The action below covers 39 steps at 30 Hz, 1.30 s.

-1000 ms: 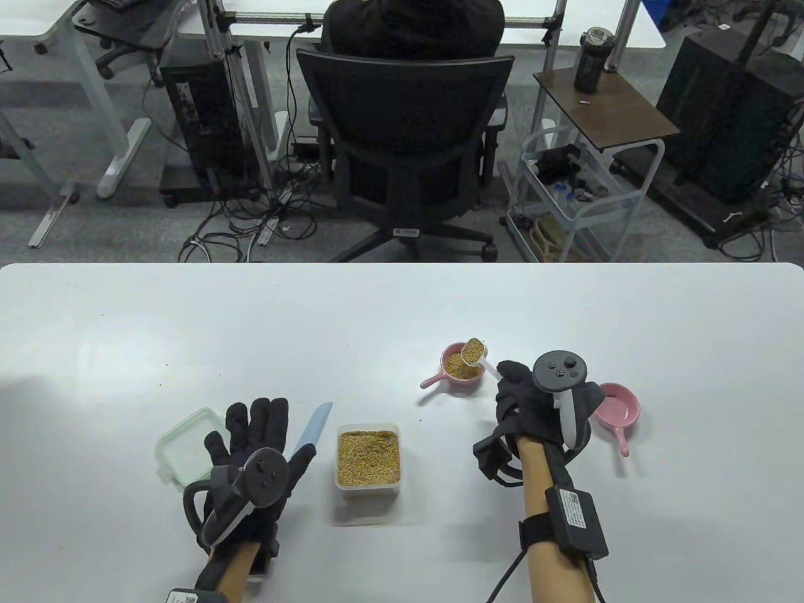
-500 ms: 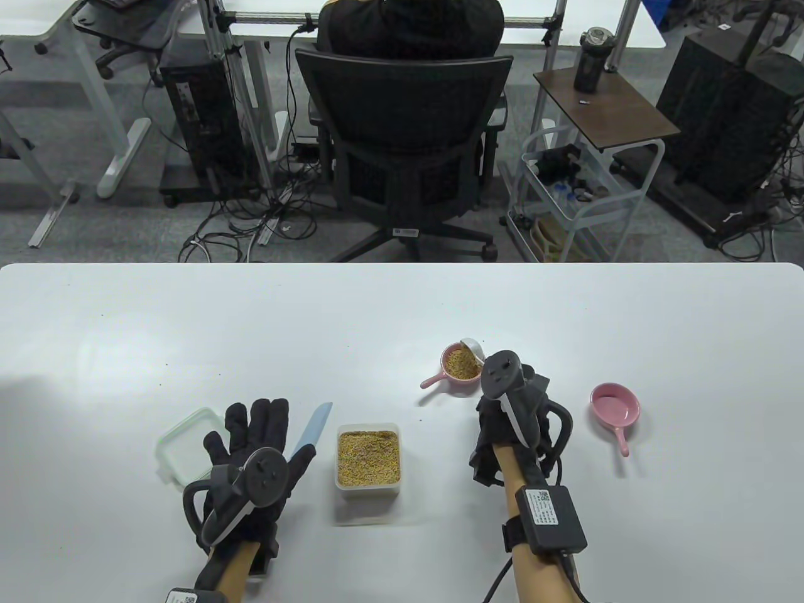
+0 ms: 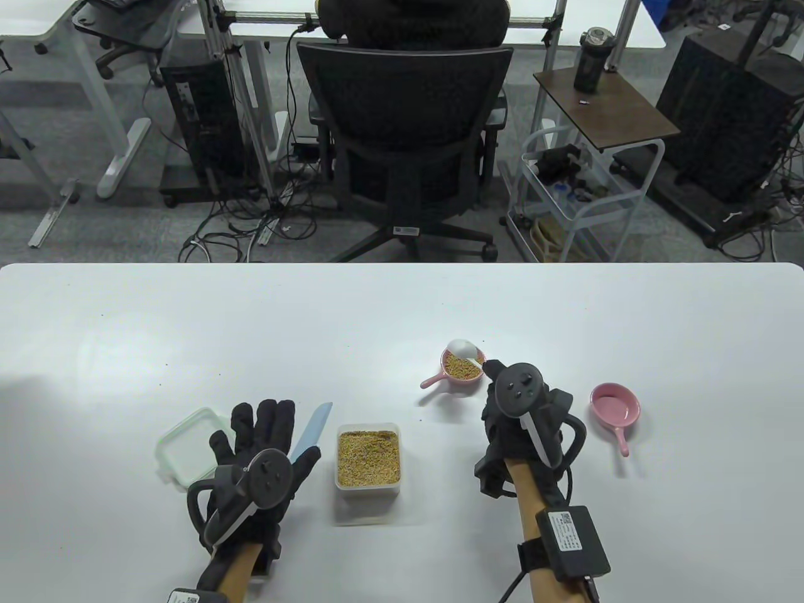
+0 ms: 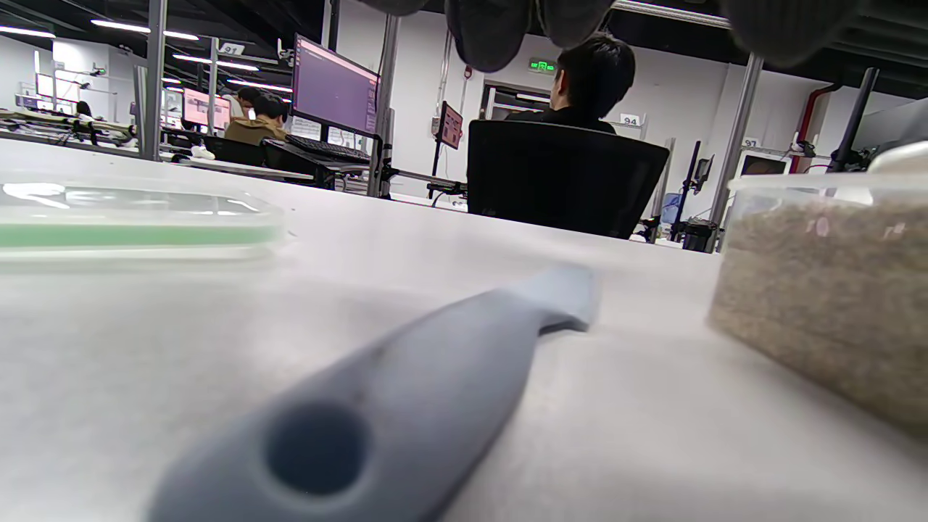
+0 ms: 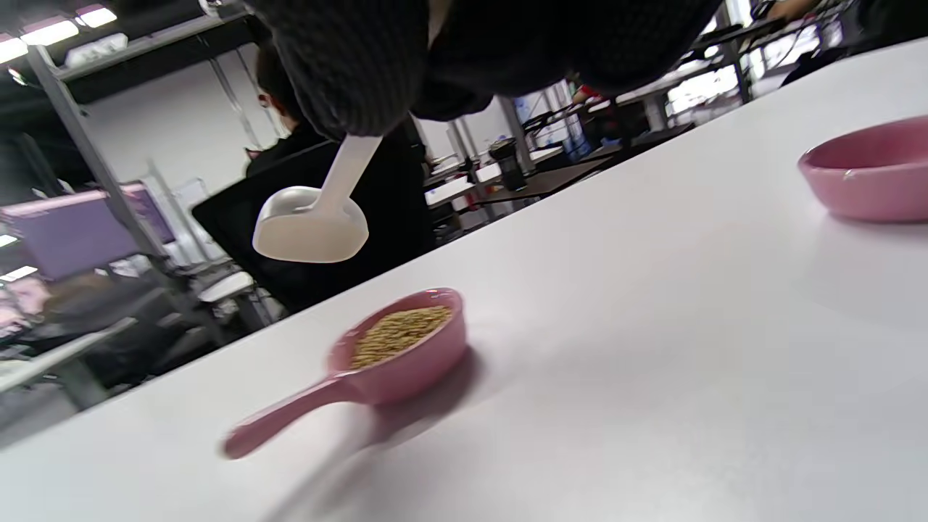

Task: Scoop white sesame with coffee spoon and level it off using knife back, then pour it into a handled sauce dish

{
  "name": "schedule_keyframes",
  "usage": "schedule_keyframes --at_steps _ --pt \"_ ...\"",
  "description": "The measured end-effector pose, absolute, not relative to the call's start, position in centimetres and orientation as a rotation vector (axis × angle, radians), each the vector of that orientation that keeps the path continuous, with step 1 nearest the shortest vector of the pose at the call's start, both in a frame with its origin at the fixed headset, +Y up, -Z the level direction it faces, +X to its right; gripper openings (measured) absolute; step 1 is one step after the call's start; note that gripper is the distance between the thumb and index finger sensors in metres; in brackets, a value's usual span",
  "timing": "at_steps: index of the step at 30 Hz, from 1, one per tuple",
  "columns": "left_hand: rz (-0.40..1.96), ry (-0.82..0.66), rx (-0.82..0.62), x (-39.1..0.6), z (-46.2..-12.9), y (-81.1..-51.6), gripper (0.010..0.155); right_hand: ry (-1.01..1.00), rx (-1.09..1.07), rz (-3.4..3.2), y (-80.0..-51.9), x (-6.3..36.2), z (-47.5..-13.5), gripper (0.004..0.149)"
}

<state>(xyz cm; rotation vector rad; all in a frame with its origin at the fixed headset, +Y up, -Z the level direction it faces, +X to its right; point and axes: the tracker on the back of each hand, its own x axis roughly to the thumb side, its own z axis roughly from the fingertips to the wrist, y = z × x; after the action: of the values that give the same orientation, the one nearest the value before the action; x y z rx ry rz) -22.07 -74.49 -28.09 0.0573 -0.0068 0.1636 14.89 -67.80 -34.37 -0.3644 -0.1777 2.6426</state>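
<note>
My right hand (image 3: 502, 392) grips the handle of a white coffee spoon (image 3: 463, 348) (image 5: 312, 225) and holds it turned bowl-down over a pink handled sauce dish (image 3: 460, 368) (image 5: 395, 348) filled with sesame. A clear square tub of sesame (image 3: 369, 458) (image 4: 819, 290) stands mid-table. My left hand (image 3: 264, 440) lies flat, fingers straight, over the handle of a pale blue knife (image 3: 312, 428) (image 4: 406, 384) that rests on the table left of the tub.
A second pink handled dish (image 3: 614, 405) (image 5: 870, 170), holding nothing, sits right of my right hand. The tub's green-rimmed lid (image 3: 185, 443) (image 4: 130, 217) lies left of my left hand. A person sits in an office chair (image 3: 402, 125) beyond the table's far edge.
The spoon was level and full a second ago; my right hand has rolled it over the dish and the sesame has gone into the dish. My left hand barely shifted.
</note>
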Motion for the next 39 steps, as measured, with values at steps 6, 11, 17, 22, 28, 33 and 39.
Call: schedule_keyframes --at_steps 6,11,17,22,28,33,39 --pt "0.235 -0.095 0.023 -21.5 -28.1 -74.8 0.085 -0.201 -0.103 2.536 -67.6 14.1 -31.2 0.037" --pt "0.285 -0.195 -0.041 -20.5 -28.4 -75.3 0.088 -0.215 0.170 2.605 -68.5 11.2 -29.0 0.037" --pt "0.317 -0.264 -0.112 -19.6 -28.7 -76.0 0.092 -0.256 0.433 2.784 -69.7 8.0 -27.5 0.036" --pt "0.259 -0.282 -0.150 -18.9 -28.9 -76.4 0.093 -0.246 0.486 2.826 -70.7 6.8 -27.3 0.036" --pt "0.246 -0.280 -0.200 -18.8 -29.2 -76.9 0.092 -0.291 0.530 2.939 -71.0 5.9 -27.0 0.036" --pt "0.256 -0.281 -0.211 -18.8 -29.2 -76.9 0.093 -0.235 0.555 2.980 -71.1 5.7 -27.0 0.036" --pt "0.260 -0.277 -0.223 -18.8 -29.2 -76.8 0.093 -0.155 0.576 2.997 -71.0 5.6 -27.0 0.036"
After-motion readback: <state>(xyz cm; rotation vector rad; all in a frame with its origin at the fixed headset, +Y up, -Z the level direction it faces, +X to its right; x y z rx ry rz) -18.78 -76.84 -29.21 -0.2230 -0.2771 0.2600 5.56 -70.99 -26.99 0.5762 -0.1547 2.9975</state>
